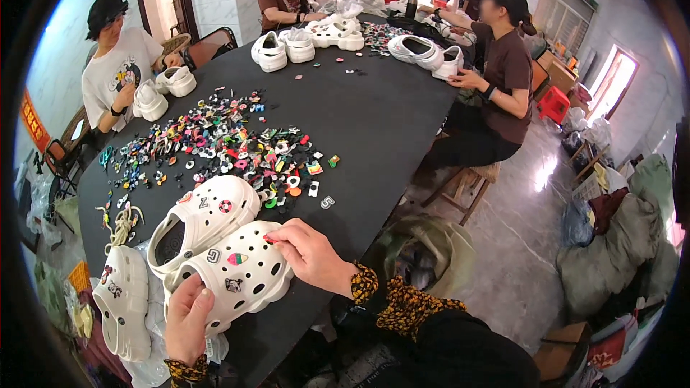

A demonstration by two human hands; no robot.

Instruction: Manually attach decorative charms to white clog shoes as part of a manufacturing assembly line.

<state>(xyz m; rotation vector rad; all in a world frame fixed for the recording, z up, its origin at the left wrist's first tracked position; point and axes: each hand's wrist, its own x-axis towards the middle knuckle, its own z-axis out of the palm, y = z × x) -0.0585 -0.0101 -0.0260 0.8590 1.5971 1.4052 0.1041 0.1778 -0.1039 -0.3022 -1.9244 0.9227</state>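
Note:
A white clog [262, 294] with round holes lies tilted at the table's near edge. My left hand [188, 320] grips its opening, thumb outside and the other fingers hidden inside. On its upper sit an ice-cream-like charm [236, 259], a letter charm [213, 256] and a dark charm [233, 285]. My right hand [310, 255] pinches a small red charm [269, 238] against the clog's holes; its shape is mostly covered by the fingers. Touching this clog from behind is another white clog [233, 201] with charms. A third clog [123, 316] stands at the left.
A heap of colourful charms [215, 136] spreads over the black table [359, 144]. More white clogs [334, 32] stand farther back. Several people sit around the table, one with a hand at a clog [449, 63]. An open sack [424, 251] stands right of the table.

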